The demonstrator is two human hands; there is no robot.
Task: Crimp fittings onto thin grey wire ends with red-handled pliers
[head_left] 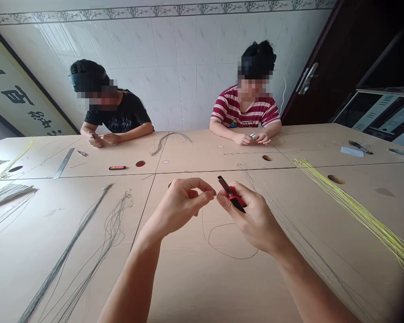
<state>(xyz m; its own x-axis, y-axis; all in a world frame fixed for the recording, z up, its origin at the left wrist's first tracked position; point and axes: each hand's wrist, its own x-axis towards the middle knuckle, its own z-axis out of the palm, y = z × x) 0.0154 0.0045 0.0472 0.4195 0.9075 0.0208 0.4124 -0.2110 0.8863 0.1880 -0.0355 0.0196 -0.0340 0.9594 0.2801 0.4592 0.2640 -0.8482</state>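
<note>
My left hand [186, 204] is closed in a pinch in the middle of the view, gripping the end of a thin grey wire [234, 258]. That wire hangs below the fingertips and curls in a loose loop over the table. In my right hand [252, 215] is a red and black utility knife [234, 196], its narrow end pointing up and to the left. My right thumb and fingers wrap round its body, close beside the left fingertips. Whatever small piece lies between the fingertips is too small to make out.
Bundles of grey wire [69, 249] and yellow wire [350, 206] lie on the wooden table [188, 291]. A steel ruler [63, 163] and a red and black marker-like object [117, 168] are farther back. Two people sit opposite, their hands on the table. Round holes [335, 179] pierce the tabletop.
</note>
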